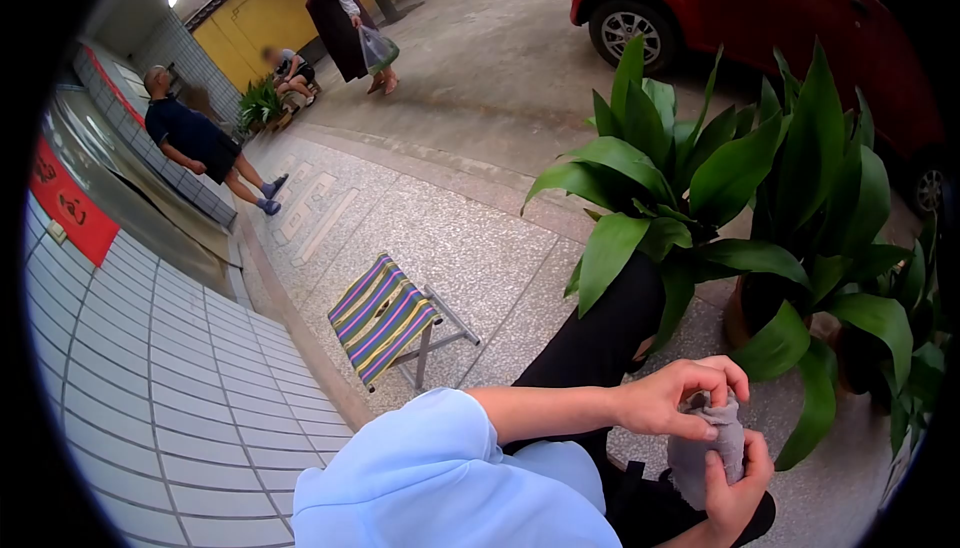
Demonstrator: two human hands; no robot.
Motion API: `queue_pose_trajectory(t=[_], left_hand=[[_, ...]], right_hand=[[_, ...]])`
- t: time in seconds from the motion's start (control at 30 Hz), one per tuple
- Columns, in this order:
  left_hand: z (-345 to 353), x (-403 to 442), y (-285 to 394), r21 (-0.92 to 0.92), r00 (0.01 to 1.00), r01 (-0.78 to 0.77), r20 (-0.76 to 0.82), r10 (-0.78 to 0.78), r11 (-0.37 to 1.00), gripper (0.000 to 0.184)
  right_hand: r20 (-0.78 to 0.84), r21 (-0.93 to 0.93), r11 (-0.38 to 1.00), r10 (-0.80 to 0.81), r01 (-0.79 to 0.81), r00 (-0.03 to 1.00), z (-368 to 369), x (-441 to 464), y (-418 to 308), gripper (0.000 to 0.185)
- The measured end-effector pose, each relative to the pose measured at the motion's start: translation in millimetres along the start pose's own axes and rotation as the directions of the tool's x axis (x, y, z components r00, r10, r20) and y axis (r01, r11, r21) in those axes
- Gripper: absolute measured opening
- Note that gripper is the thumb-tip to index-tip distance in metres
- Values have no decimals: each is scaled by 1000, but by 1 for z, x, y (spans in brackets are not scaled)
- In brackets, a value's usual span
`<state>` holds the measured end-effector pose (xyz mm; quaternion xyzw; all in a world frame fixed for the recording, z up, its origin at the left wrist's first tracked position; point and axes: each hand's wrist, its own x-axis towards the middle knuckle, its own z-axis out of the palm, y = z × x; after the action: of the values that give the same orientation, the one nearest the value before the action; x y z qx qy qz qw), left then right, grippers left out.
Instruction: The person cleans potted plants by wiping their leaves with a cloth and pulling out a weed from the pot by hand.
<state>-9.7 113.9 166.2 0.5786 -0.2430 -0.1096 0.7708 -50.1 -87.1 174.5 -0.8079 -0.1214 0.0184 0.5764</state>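
A bunched piece of grey cloth (pixel 692 470), shaped rather like a sock, is between my hands at the lower right in the head view. My left hand (pixel 685 396) pinches its rolled upper edge with thumb and fingers. Below and to the right, my right hand (pixel 738 486) is closed around its side, the thumb lying on the near face. Whether anything is inside the cloth cannot be seen. Beneath my hands are my legs in black trousers (pixel 590 343), and a light blue sleeve (pixel 410 478) covers my left upper arm.
Potted broad-leaved plants (pixel 740 178) stand close beside my hands. A striped folding stool (pixel 385 313) is on the paving, near a tiled wall (pixel 170 378). Farther off are a standing person (pixel 195 133), a seated person (pixel 292 73), a person carrying a bag (pixel 340 18) and a red car (pixel 760 8).
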Motion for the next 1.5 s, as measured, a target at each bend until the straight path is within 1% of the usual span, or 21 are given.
queue_pose_trajectory(t=[0.03,0.13,0.23,0.33,0.43,0.47,0.57,0.6,0.7,0.73,0.83,0.97,1.07,1.13,1.23,1.27,1.33,1.37,1.43,1.47,1.5], left_hand=[[0,0,3,19,1000,10,-16,-10,1000,30],[0,-1,-12,361,981,26,-188,46,932,29],[2,-6,-12,456,965,-32,-218,147,890,28],[1,-4,-12,139,969,228,-129,-211,964,30],[5,-4,-11,159,975,218,16,-223,963,35],[8,-6,-8,221,985,160,24,-169,962,36],[5,-7,-12,357,981,193,-85,-174,914,36],[9,-6,-18,258,977,137,-193,-88,956,39],[8,-4,-23,188,959,176,-254,-125,966,41],[8,-4,-21,141,954,224,-233,-187,964,40],[5,-5,-20,227,956,281,-157,-249,933,35],[9,-8,-26,398,973,172,-214,-91,901,32],[7,-8,-30,509,970,119,-244,10,852,31],[5,-7,-33,577,963,72,-252,94,813,31],[-1,-4,-32,145,925,357,-192,-328,923,30],[-1,-4,-31,-78,909,380,-153,-388,922,29],[1,-3,-26,-499,879,396,-38,-476,771,27],[3,-3,-24,-551,873,400,-15,-488,733,24],[6,-4,-23,-647,861,404,31,-508,646,20],[5,-6,-26,-606,875,408,46,-481,683,18],[3,-9,-32,-564,888,408,64,-455,718,17]], right_hand=[[3,-21,1000,-2,2,1000,0,1,1,21],[-32,-69,997,-22,20,999,-1,1,6,19],[-97,-58,998,-45,39,994,0,2,9,18],[-96,-33,999,-47,44,994,-1,2,9,18],[-20,-31,998,-64,63,998,-3,4,10,18],[8,-31,997,-72,72,997,-3,4,11,18],[-25,-41,997,-65,64,998,0,2,12,19],[9,-49,996,-73,73,997,0,1,11,20],[69,-73,992,-103,108,992,-2,1,9,23],[61,-82,989,-117,122,991,-2,0,9,24],[43,-77,991,-105,108,994,-4,-1,11,25],[44,-66,994,-83,86,996,-8,-4,12,25],[-16,-141,971,-200,196,980,-3,-5,15,25],[68,-111,984,-135,142,988,-5,-3,10,24],[117,-102,989,-95,107,989,-7,-2,6,22],[119,-105,989,-91,104,989,-7,-2,5,21],[-63,-146,966,-224,213,973,-1,-5,14,20],[-151,-173,949,-289,263,945,1,-7,19,19],[-41,-100,980,-179,174,983,-8,-5,16,19],[18,-68,990,-126,127,992,-11,-4,15,18],[-30,-44,992,-119,117,992,-9,-5,16,19]])
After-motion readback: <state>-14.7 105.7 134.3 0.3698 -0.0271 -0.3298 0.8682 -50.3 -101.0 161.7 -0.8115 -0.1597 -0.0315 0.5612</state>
